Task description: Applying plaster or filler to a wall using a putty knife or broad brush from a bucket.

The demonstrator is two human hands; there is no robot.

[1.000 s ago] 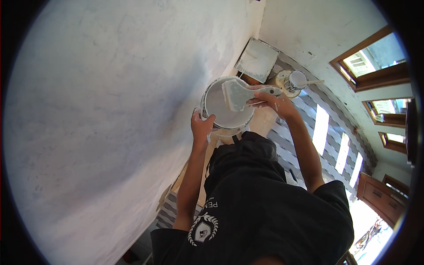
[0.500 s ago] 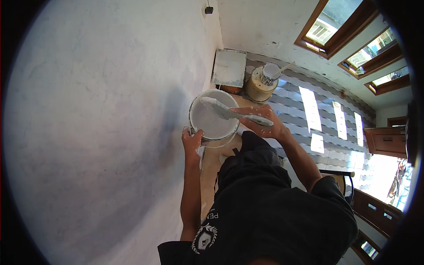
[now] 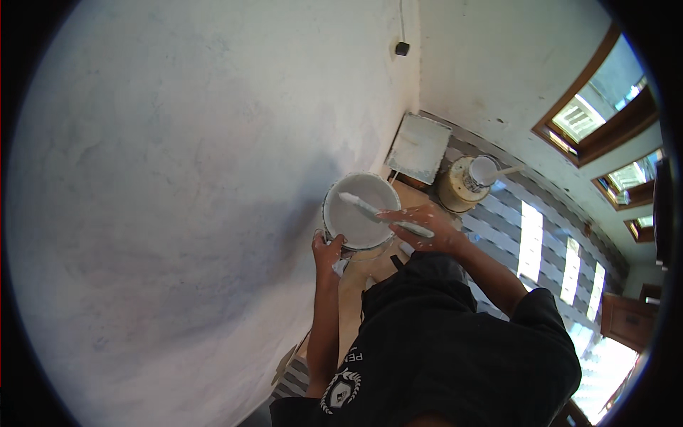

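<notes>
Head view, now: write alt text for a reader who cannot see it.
A person's right hand holds a pale, flat-bladed tool over an open bucket, which the left hand grips at the rim, beside a broad whitish wall. Beyond stands a yellowish drum topped by a small container.

Black short-sleeved fabric shirt [image 3: 462,349] bears white printed capital letters [image 3: 353,356], only partly visible; beside them sits a white printed emblem [image 3: 341,391], a leafy wreath around a shield.
</notes>
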